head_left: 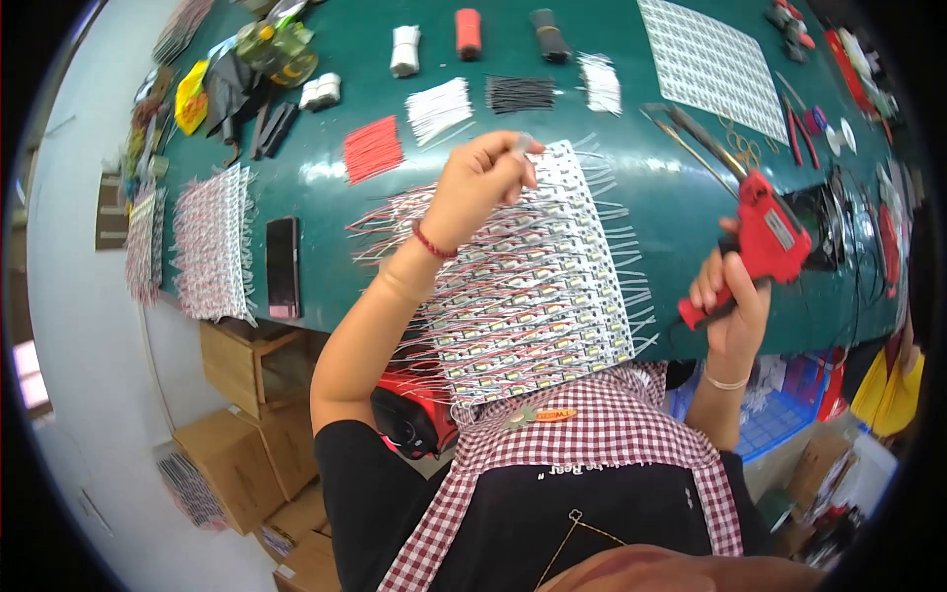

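My right hand (732, 311) is closed round the handle of a red soldering gun (772, 235), its long metal tip pointing up and left over the table. Over the top edge of a white circuit board panel (538, 286) is my left hand (475, 183), its fingers pinched together. Something pale shows at the fingertips, too small to name. Rows of small components cover the panel. Red and white wires stick out along its left side, pale wires along its right. The panel's near edge lies against my checked apron (582, 424).
Cut wires lie in piles beyond the panel: red wires (374, 150), white wires (439, 111) and black wires (520, 94). A bare board sheet (715, 64) is at the far right, near pliers (801, 133). At left are a phone (282, 266) and another wired panel (213, 242).
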A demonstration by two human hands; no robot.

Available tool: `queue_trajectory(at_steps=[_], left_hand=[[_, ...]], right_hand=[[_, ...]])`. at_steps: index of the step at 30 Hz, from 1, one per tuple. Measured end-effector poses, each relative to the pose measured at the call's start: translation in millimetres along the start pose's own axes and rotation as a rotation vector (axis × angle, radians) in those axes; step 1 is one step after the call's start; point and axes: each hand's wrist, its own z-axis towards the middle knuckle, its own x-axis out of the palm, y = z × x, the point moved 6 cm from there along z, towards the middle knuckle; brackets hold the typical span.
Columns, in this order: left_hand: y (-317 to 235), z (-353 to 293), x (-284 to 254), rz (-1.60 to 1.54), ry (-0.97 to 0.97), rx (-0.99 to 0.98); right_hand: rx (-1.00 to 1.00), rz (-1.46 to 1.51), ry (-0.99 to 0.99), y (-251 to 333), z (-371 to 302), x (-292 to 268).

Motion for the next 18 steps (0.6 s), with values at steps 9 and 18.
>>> queue_trajectory(at_steps=[9, 18], left_hand=[[14, -37, 98, 0.035, 0.366, -0.260], [-1, -54, 178, 0.399, 0.512, 0.015]], right_hand=[[-0.002, -0.094, -0.036, 7, 11, 1], [-0.132, -0.135, -0.110, 25, -10, -22]])
